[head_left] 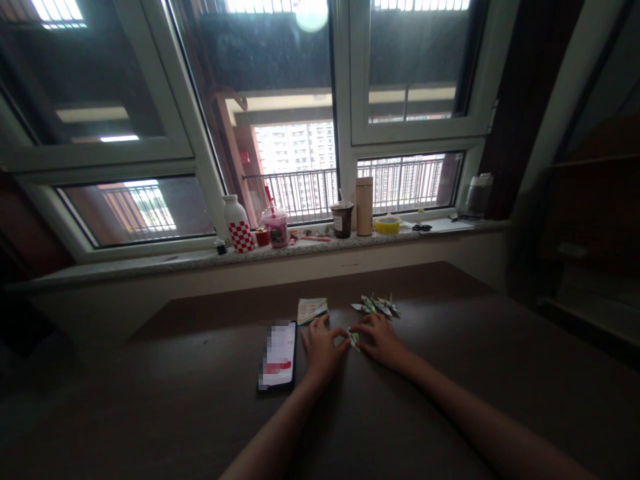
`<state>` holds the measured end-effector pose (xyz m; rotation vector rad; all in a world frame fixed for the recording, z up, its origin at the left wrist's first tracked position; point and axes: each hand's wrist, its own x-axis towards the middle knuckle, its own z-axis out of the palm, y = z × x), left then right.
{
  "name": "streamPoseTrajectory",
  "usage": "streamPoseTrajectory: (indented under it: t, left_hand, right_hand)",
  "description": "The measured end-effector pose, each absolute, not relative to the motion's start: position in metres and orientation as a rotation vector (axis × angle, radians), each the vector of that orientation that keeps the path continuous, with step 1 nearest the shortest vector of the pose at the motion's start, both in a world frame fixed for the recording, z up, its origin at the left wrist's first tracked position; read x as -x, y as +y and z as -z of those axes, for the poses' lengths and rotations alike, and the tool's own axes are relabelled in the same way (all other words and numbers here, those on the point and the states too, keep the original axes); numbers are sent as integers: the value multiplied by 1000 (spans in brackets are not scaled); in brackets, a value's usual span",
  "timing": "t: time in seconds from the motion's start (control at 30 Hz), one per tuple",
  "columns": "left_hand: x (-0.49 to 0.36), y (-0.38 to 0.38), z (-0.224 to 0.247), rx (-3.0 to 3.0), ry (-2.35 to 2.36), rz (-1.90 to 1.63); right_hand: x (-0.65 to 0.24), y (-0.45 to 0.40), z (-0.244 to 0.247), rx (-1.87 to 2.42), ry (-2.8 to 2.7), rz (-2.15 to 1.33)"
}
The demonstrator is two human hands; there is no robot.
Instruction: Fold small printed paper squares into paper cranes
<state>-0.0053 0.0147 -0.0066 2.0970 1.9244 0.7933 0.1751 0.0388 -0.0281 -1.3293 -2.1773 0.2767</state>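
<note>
A small green-and-white folded paper piece point(354, 339) is between my two hands, low over the dark table point(215, 400). My left hand point(323, 345) pinches its left side with thumb and forefinger. On the other side, my right hand point(381, 339) has its thumb and forefinger closed on the same piece. Just beyond my right hand lies a small pile of similar folded paper pieces point(379, 305). A stack of printed paper sheets point(313, 310) lies beyond my left hand. To the left of that hand is a phone point(278, 355) with its screen lit.
Along the windowsill point(195, 261) stand a checkered bottle point(239, 225), a pink cup point(276, 228), a dark lidded cup point(343, 219), a tan flask point(365, 207), a yellow tape roll point(387, 226) and a clear jug point(479, 195). The table's far edge runs below the sill.
</note>
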Motion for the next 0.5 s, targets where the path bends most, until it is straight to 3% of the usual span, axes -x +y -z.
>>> streamPoseTrajectory:
  t: [0.5]
  left_hand:
    - [3,13,2,-2103,1878,-710]
  right_hand:
    - [-178,42,33,1280,-2153,-306]
